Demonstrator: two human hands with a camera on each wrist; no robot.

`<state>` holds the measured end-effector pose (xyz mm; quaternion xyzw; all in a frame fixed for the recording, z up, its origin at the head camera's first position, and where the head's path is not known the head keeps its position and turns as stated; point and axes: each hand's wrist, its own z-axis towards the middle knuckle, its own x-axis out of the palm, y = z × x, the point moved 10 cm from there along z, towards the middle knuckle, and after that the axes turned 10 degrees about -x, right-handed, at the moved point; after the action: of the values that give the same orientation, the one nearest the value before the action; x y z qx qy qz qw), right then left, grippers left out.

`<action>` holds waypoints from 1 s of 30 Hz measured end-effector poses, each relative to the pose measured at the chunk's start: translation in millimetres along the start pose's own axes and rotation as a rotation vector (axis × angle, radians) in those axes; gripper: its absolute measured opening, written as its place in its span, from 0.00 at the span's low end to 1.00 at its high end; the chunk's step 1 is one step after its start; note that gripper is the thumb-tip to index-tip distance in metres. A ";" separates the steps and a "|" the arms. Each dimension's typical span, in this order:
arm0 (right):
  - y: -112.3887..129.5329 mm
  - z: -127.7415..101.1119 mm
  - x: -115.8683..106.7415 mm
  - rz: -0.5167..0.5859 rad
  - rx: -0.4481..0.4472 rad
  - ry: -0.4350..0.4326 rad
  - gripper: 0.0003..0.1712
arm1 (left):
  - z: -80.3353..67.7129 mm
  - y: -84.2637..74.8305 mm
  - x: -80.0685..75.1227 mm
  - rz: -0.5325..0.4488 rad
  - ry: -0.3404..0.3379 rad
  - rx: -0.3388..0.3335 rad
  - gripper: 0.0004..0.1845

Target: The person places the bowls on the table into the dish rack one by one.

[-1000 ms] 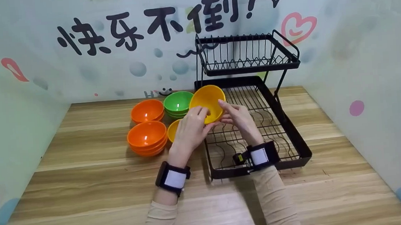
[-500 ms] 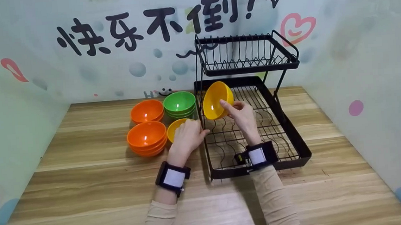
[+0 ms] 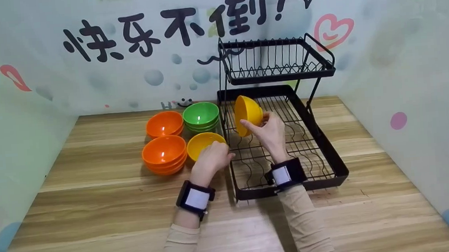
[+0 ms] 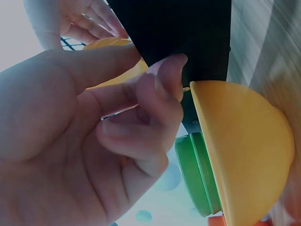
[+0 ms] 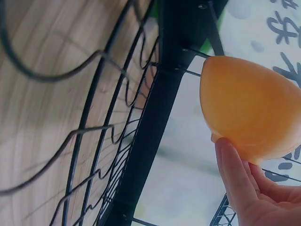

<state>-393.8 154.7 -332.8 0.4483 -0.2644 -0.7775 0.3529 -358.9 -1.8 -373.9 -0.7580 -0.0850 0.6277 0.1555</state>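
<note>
My right hand holds a yellow bowl tipped on its side over the dish rack's lower tier, thumb at the rim and fingers at the foot. In the right wrist view, fingertips press the foot of that bowl. My left hand hovers over the right side of another yellow bowl, upright on the table. The left wrist view shows loosely curled fingers holding nothing, close to this bowl's rim. The black two-tier dish rack stands to the right of the bowls.
Left of the rack stand stacked green bowls and two groups of orange bowls, one at the back and one in front. The rack's upper tier overhangs its back part. Walls enclose the wooden table.
My left hand has let go of the held bowl and moved down and left to the other yellow bowl. The right hand has turned its bowl sideways, opening toward the left.
</note>
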 end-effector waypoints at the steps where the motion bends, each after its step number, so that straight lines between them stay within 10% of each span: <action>1: 0.8 -0.2 1.1 -0.024 -0.010 0.008 0.39 | 0.3 -0.4 0.8 0.000 0.006 0.000 0.16; 30: -17.7 -4.3 15.9 -0.191 0.065 0.090 0.44 | 3.3 -1.4 3.0 -0.017 0.007 0.015 0.14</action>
<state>-401.1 152.5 -355.8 0.5170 -0.2295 -0.7777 0.2741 -361.4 0.9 -376.8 -0.7581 -0.0860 0.6245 0.1668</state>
